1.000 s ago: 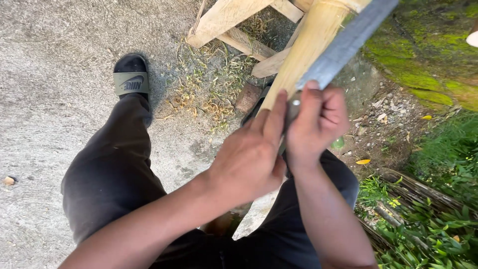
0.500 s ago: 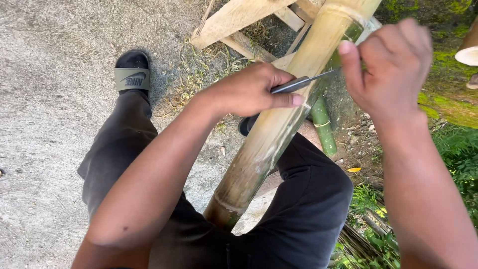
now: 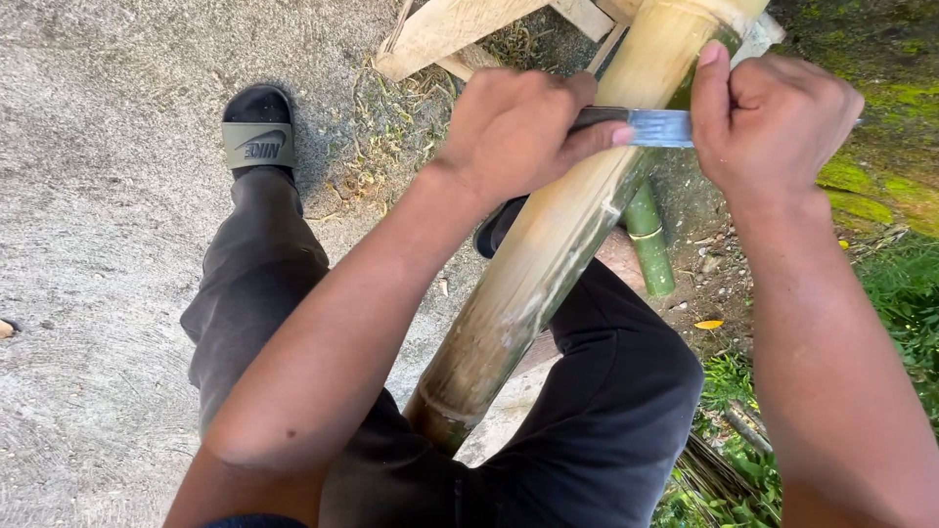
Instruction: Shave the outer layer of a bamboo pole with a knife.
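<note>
Bamboo pole (image 3: 548, 264) is being braced aslant between the knees. A blade (image 3: 657, 127) is being laid flat across it, gripped at the handle by the left hand (image 3: 514, 132), the far end closed in the right hand (image 3: 773, 122), for two-handed control.

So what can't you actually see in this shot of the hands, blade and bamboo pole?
Head view:
- Flat grey metal blade: its handle hidden inside the left hand, its far end behind the right hand.
- Thick pale bamboo pole: top cut off by the frame edge, bottom hidden between the legs.
</note>
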